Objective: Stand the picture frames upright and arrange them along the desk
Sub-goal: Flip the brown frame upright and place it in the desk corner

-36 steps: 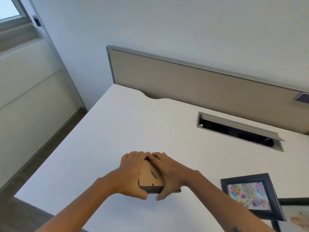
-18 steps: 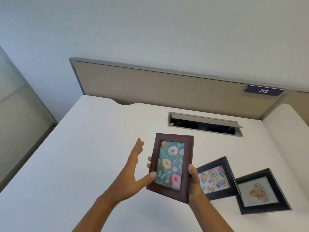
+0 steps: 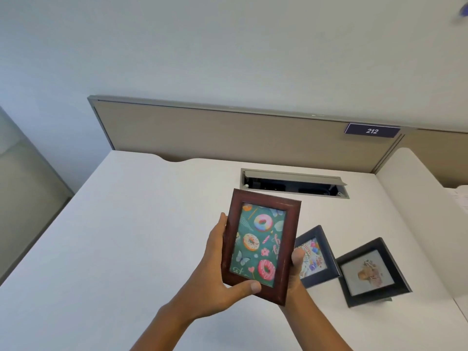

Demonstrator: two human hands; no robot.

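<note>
Frame with donuts stood upright, long axis vertical, facing you; your left hand and right hand each had their grip closed on it above the worktop.

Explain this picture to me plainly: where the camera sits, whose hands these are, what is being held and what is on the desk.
No machine here: a person wears a camera on the head, looking down at two bare hands. The left hand and right hand share a grip on a reddish-brown frame with a doughnut picture, lifted above the white desk. Two dark frames sit on the desk to the right: one with a colourful birthday picture, one with a pale picture. Behind them is an open cable slot.
</note>
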